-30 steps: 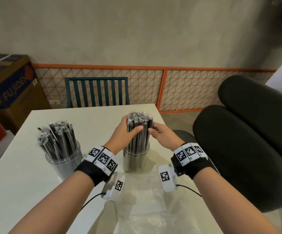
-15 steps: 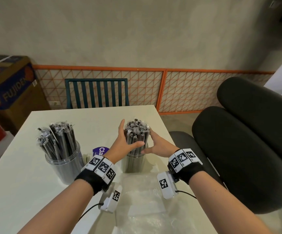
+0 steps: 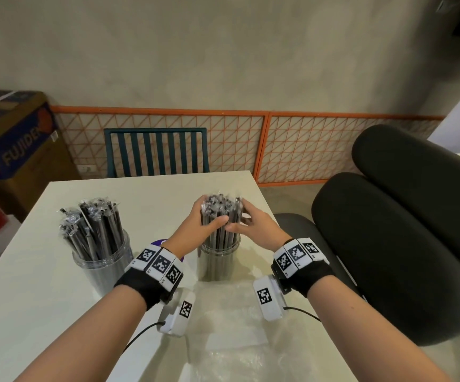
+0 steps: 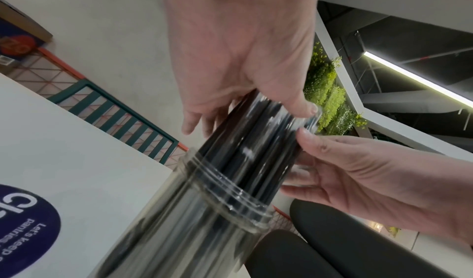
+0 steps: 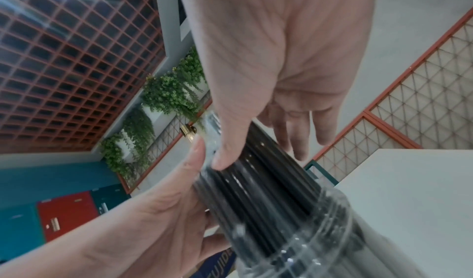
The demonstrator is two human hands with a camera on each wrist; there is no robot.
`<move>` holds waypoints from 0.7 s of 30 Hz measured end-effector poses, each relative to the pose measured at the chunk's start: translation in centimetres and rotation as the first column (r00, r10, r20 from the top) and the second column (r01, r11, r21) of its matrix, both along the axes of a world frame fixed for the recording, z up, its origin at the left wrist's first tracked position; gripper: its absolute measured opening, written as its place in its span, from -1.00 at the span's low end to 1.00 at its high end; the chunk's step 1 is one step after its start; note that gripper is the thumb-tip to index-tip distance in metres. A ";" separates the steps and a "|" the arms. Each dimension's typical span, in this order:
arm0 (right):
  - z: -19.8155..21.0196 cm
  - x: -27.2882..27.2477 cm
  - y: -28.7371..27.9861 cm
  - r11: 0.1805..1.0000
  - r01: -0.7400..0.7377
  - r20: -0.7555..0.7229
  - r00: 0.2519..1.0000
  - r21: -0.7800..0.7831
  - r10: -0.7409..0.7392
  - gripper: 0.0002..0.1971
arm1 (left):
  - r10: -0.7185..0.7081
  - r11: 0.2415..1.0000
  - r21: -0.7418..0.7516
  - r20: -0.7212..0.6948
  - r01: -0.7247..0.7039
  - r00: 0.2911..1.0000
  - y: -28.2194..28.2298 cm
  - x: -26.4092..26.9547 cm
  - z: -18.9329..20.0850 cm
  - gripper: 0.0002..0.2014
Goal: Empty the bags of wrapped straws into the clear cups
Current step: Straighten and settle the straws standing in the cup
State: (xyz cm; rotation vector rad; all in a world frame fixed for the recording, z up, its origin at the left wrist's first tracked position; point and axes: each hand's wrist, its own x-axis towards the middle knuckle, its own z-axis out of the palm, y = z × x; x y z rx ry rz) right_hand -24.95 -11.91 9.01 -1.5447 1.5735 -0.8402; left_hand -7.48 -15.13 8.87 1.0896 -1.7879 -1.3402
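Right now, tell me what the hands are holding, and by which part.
Both hands, left and right, grip the bundle of straws near its upper end, above the cup.

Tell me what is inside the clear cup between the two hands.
The clear cup holds a bundle of dark wrapped straws, standing upright and rising above its rim. The left hand and right hand cover the bundle's sides; the cup's bottom cannot be seen.
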 end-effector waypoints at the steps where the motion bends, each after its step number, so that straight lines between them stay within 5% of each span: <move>1: -0.2 -0.2 0.0 0.999 -0.003 -0.032 0.999 0.034 0.004 -0.07 | -0.006 1.000 0.007 0.010 0.006 1.000 0.0 0.1 -0.2 -0.26; 8: -1.8 -0.9 0.6 0.989 -0.026 -0.091 0.995 0.146 0.039 0.05 | 0.004 1.000 0.013 0.071 -0.005 0.997 0.2 1.0 -1.7 -0.04; 15: -2.1 -0.6 1.0 0.993 -0.044 -0.063 0.997 0.109 0.051 -0.22 | 0.006 1.000 0.021 0.124 -0.009 0.992 0.5 1.8 -2.4 -0.07; 21: -2.0 0.3 0.9 0.998 -0.035 -0.099 0.994 0.051 0.040 -0.39 | -0.014 1.000 -0.024 0.032 0.015 0.999 0.9 0.2 -1.6 -0.15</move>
